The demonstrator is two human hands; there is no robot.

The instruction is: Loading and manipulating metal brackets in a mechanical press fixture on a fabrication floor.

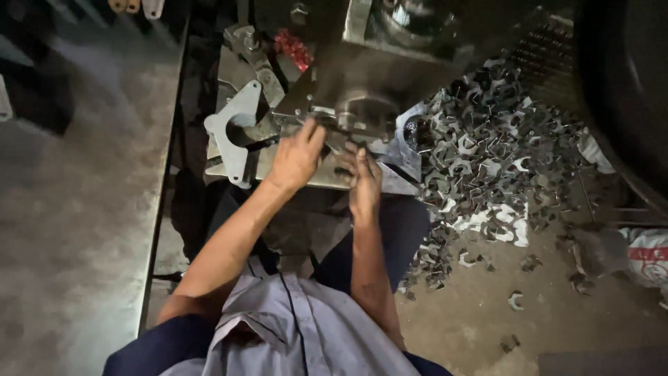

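A dark press machine fills the top of the view, its round die block hanging just above a flat metal bed plate where both hands work. To the right a big heap of small stamped scrap pieces spreads across the floor, seemingly where offcuts fall clear of the die. Left of the hands a pale, flat bracket with a round cut-out lies with its long axis running away from the person, its narrow end toward them, perhaps kept within reach. The left hand rests palm down, fingers stretched toward the die, pressing on a small metal workpiece under the block (its shape and heading are too hidden to tell). The right hand is curled beside it, fingertips at the plate; whether it grips anything cannot be told.
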